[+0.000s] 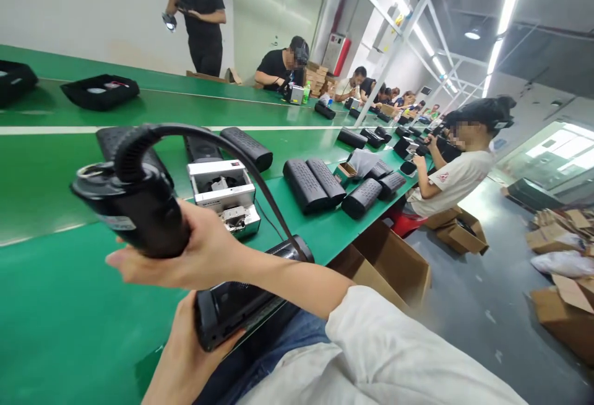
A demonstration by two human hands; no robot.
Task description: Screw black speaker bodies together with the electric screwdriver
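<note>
My right hand (pixel 204 247) reaches across and is wrapped round a black electric screwdriver (pixel 139 213), whose thick cord (pixel 176 132) arches over my forearm; its tip is hidden. Below it, my left hand (pixel 180 355) grips the near end of a long black perforated housing (pixel 232 309) at the table edge, partly covered by my right forearm. A white and green boxy unit (pixel 220 185) with a fan and metal parts inside stands open just beyond my right hand.
Black textured housings (pixel 304 185) lie along the green table (pixel 55 293). Open black shells (pixel 99 91) sit across a white line. A cardboard box (pixel 385 262) stands on the floor by the table edge. A co-worker (pixel 468 169) sits to the right; others work farther off.
</note>
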